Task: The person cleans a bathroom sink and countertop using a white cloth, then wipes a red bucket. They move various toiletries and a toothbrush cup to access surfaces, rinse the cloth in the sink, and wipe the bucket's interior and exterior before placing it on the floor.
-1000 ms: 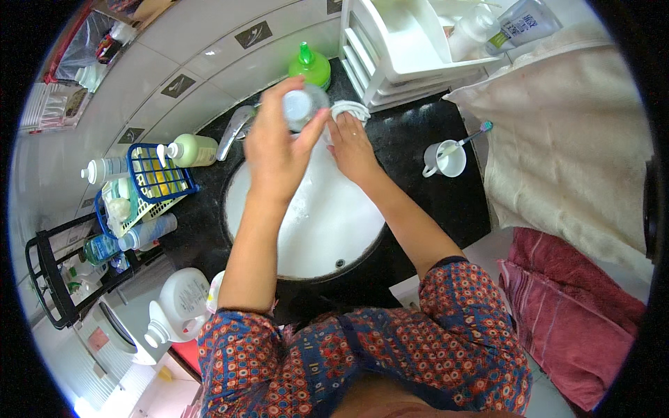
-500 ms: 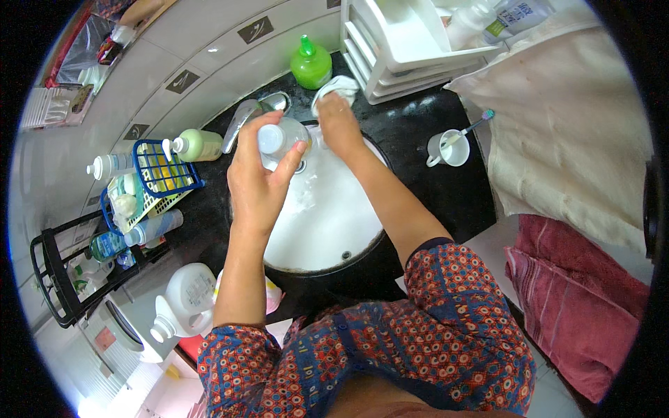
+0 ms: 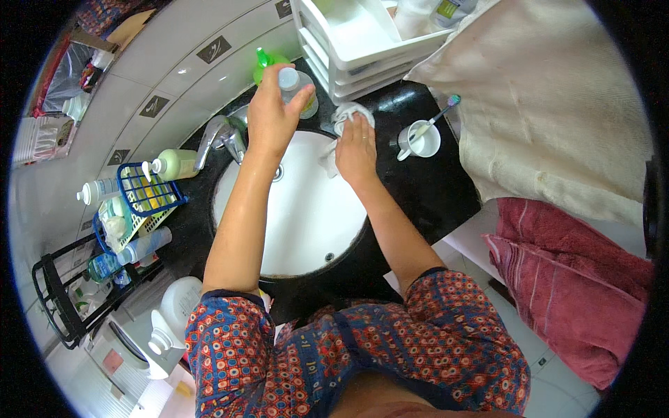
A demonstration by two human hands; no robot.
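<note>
My left hand (image 3: 273, 115) is closed round a clear bottle (image 3: 306, 104) with a whitish cap, at the back of the counter beyond the sink (image 3: 306, 230). A green pump bottle (image 3: 263, 66) sits just behind that hand and is partly hidden by it. My right hand (image 3: 357, 150) presses down on a crumpled white cloth (image 3: 353, 113) on the black counter at the sink's back right rim. Part of the cloth hangs over into the bowl. The chrome faucet (image 3: 216, 136) stands left of my left forearm.
A white cup (image 3: 425, 144) with a toothbrush (image 3: 439, 115) stands right of the cloth. Behind it is a white drawer unit (image 3: 362, 52). Toiletries and a blue basket (image 3: 150, 191) line the left side. A beige towel (image 3: 550, 104) and maroon towel (image 3: 571, 279) hang on the right.
The bottle in my left hand has moved from over the sink to the back counter, beside the green pump bottle. My right hand and the cloth have slid away from that bottle, toward the cup.
</note>
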